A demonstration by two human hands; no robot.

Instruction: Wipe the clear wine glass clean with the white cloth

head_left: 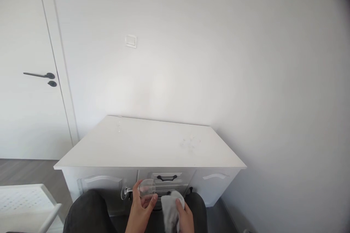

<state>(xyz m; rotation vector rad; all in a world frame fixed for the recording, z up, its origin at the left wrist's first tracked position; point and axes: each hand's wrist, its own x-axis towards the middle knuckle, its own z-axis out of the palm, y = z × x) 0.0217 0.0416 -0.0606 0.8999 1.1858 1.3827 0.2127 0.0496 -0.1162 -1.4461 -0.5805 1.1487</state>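
Head view. The left hand is closed around the bowl of a clear stemmed wine glass, fingers wrapped under the bowl and thumb over its near side. The glass lies on its side in the grip, stem and round foot pointing to the left, bowl to the right. It is held in the air in front of the near edge of the white rectangular table, below the level of the tabletop and not touching it. The right hand is clamped on a bunched pale grey cloth, which stands up out of the fist just beside the bowl of the glass; whether cloth and glass touch cannot be told. Both hands are above the person's lap, clothed in dark trousers. Behind the hands, the table front shows a drawer with a curved black handle between two white panelled doors. Faint marks lie on the tabletop towards its right side. A white door with a black lever handle stands at left, and a white wall switch is above the far edge of the table.
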